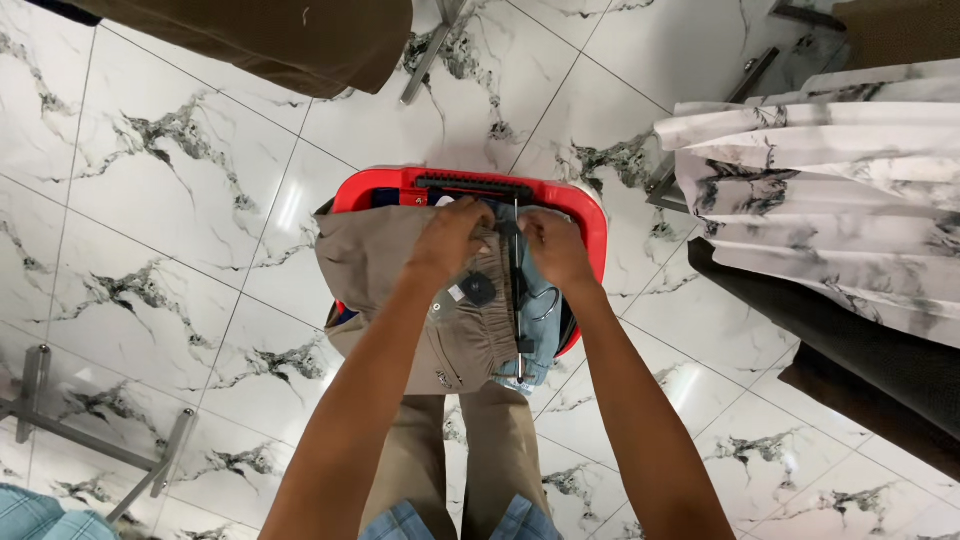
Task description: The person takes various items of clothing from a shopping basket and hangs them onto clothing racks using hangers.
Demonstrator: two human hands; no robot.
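A red plastic basket (590, 215) stands on the marble floor, full of clothes. Khaki trousers (390, 265) lie on top and hang over its near left rim. My left hand (450, 240) grips the khaki fabric near the basket's middle. My right hand (555, 245) presses on a light blue denim garment (540, 300) just beside it, next to a black strap and a thin metal rod. Both arms reach straight down from above. The basket's inside is mostly hidden by the clothes.
White marble floor tiles (180, 200) surround the basket. A marble-patterned cloth (830, 190) drapes over furniture at the right, with dark fabric below it. A brown cushion (270, 35) sits at the top left. Metal chair legs (90, 430) stand at the lower left.
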